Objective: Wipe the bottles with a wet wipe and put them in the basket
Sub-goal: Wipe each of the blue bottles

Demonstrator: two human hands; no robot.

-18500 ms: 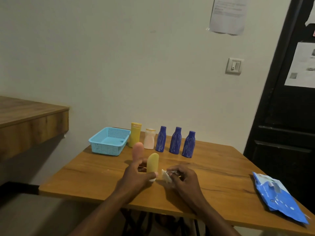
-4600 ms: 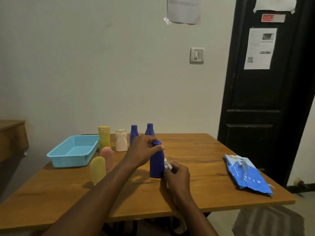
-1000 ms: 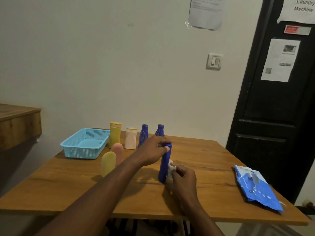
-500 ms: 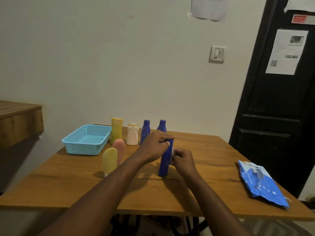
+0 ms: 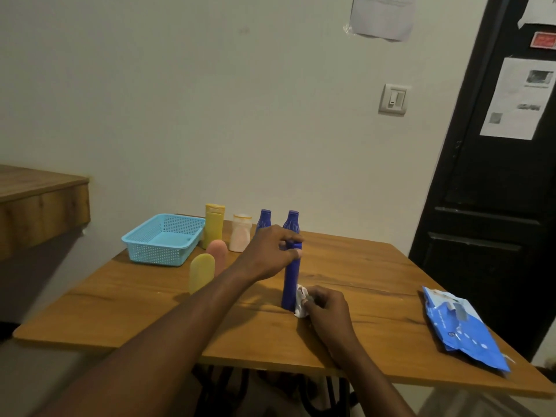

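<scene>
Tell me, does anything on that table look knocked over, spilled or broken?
Nothing stands out. Every bottle stands upright, including the blue bottle that the left hand steadies while the right hand presses a wet wipe to its base. The basket sits level and holds nothing; the wipes pack lies flat.

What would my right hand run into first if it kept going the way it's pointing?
Probably the base of the blue bottle: the right hand already presses the wet wipe against it, so nothing else lies between.
</scene>
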